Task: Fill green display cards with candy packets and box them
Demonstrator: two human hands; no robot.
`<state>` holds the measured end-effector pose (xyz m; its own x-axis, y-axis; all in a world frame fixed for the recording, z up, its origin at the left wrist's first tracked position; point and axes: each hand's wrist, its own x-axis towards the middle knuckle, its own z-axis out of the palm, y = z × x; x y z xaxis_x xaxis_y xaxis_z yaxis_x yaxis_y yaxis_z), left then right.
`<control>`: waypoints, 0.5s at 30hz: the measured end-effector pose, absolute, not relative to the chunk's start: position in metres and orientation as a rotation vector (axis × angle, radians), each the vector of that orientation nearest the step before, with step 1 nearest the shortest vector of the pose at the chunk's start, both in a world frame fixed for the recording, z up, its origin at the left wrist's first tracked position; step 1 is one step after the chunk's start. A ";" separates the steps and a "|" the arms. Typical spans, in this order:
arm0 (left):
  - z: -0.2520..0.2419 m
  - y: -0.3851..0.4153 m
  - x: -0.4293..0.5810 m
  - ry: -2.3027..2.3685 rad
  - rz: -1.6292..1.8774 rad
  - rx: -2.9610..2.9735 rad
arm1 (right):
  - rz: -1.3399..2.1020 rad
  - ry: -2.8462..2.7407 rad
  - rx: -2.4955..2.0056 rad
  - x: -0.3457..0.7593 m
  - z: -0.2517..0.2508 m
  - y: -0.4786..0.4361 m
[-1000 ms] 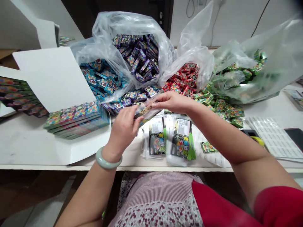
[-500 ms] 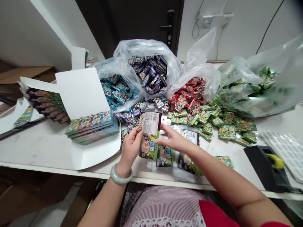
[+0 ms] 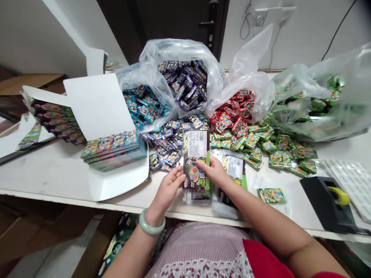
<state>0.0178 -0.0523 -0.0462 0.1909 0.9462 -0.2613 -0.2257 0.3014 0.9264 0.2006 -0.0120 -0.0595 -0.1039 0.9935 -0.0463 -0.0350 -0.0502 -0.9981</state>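
A black printed pouch [image 3: 196, 148] with a white label is held upright between both hands above the front of the table. My left hand [image 3: 170, 185], with a pale green bangle on its wrist, pinches the pouch's lower left edge. On the other side my right hand [image 3: 216, 170] grips the right edge, its thumb lying across the printed front. Beneath it, the bottom of another clear-edged packet [image 3: 199, 196] shows. To the right lies a second labelled pouch [image 3: 235, 170], partly covered by my right forearm. Small purple packets [image 3: 171, 141] lie loose just behind the held pouch.
Plastic bags of purple packets [image 3: 188, 83], blue packets [image 3: 145, 110], red packets [image 3: 236, 108] and green packets [image 3: 314, 104] line the back. A white display box [image 3: 118, 183] with stacked colourful cards stands left. A black tape dispenser [image 3: 321, 200] and label sheets [image 3: 346, 181] are right.
The held pouch has moved right and turned more upright. My right hand, earlier spread beside it, has closed on its right edge. My left hand has shifted lower on the pouch.
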 end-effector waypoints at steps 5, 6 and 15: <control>-0.055 -0.055 0.019 1.066 1.030 0.909 | 1.231 -1.333 -1.172 0.195 -0.060 -0.017; -0.055 -0.053 0.021 1.099 1.048 0.947 | 1.155 -1.391 -1.199 0.194 -0.059 -0.018; -0.048 -0.069 0.031 1.308 1.194 1.154 | 0.765 -1.782 -1.513 0.168 -0.048 -0.037</control>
<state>0.0306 -0.0685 -0.0477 -0.0649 0.9960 -0.0621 0.0286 0.0641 0.9975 0.1683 -0.0370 -0.0478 -0.1044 0.9876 0.1173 0.5956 0.1565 -0.7879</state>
